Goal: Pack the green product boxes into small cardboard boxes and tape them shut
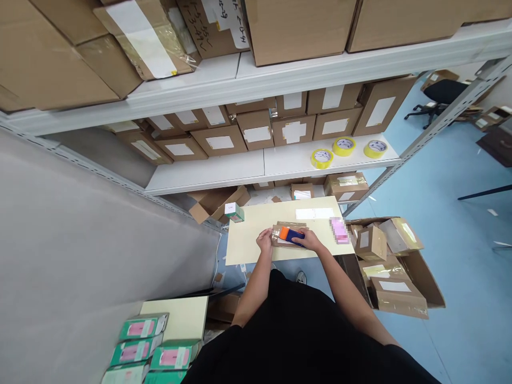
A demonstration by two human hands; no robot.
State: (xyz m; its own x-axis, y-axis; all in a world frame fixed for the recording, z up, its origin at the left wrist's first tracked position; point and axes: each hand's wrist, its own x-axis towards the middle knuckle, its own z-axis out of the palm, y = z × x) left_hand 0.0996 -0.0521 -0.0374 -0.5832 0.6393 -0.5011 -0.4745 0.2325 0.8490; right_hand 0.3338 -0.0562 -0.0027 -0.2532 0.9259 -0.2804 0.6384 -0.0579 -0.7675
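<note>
A small brown cardboard box (304, 228) lies on the cream worktable (248, 245) in front of me, with shiny clear tape at its left end. My right hand (309, 239) is closed around an orange and dark-blue block-shaped tool (295, 236), held over the box; it looks like a tape dispenser, though its exact kind is unclear. At the box's left end, my left hand (264, 241) has its fingers drawn together at the taped edge. Whether they grip the tape or the cardboard is too small to tell.
A green-and-white box (234, 212) stands at the table's back left. White paper (314, 213) and a pink item (340, 230) lie right. Yellow tape rolls (322, 158) sit on the shelf (224, 169) beyond. A large carton (424, 277) of boxes stands right.
</note>
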